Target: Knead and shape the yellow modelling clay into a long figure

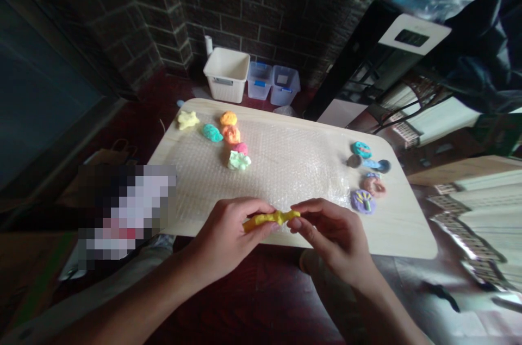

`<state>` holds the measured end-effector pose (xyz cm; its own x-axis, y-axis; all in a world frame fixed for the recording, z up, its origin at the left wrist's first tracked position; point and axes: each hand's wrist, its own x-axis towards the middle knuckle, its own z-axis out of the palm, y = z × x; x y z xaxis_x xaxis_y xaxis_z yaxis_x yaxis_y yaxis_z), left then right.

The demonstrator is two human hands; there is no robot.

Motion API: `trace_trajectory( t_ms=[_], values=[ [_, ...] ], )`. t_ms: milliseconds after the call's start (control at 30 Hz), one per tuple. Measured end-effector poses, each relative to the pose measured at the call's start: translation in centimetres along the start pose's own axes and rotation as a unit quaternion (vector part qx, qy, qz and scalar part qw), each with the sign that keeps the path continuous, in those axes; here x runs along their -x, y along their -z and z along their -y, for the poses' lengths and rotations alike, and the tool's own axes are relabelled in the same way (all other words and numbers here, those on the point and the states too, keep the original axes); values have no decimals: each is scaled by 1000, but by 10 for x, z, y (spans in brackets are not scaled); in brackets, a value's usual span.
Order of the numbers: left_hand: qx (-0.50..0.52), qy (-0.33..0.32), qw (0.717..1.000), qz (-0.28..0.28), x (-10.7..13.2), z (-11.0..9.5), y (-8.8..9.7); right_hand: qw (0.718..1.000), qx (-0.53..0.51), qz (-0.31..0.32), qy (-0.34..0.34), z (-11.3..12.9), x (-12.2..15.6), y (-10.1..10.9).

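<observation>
A flattened lump of yellow modelling clay (271,218) spans both hands above the table's near edge. My left hand (234,223) is closed on its left part, thumb below and fingers above. My right hand (330,228) pinches the right tip between thumb and fingers. Beyond my left hand lie a pale green clay lump (238,161), a pink one (240,148), two orange ones (231,134), a teal one (212,132) and a pale yellow star-like piece (187,119).
Bubble wrap (281,155) covers much of the wooden table (399,231). Shaped clay pieces sit at the right: a teal disc (361,149), a grey-ended blue piece (379,165), a brownish ring (378,187) and a purple disc (362,201). Bins (227,76) stand behind.
</observation>
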<state>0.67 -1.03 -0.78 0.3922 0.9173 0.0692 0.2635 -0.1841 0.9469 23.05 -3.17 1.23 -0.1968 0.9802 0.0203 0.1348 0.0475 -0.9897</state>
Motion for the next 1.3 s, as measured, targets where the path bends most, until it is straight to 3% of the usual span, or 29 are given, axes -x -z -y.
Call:
trace_trajectory(
  t_ms=[167,267,367,467,600,767,900,1067,1300],
  values=[
    [6,20,1000,-3,1,1,-3,999,-43,-7,-11,-2,-1,-3],
    [109,69,992,-10,0,2,-7,996,-85,-20,-19,-7,-3,-6],
    [271,139,952,-35,-5,3,-11,996,-80,-20,-40,-15,-6,-12],
    [365,163,914,-64,-10,3,-14,997,-40,-29,-59,-19,-8,-21],
    [427,159,885,-99,-14,1,-15,995,-68,-25,-62,-12,-16,-32],
    [454,152,869,-122,-19,-6,-14,984,-170,21,-53,-9,-31,-43],
    [458,141,871,-112,-23,-5,-11,973,-221,20,-71,-14,-43,-49],
    [410,116,902,-68,-26,5,0,950,-287,37,-119,-18,-49,-51],
    [369,83,924,-63,-31,9,6,924,-348,36,-156,-17,-46,-47]
  ],
)
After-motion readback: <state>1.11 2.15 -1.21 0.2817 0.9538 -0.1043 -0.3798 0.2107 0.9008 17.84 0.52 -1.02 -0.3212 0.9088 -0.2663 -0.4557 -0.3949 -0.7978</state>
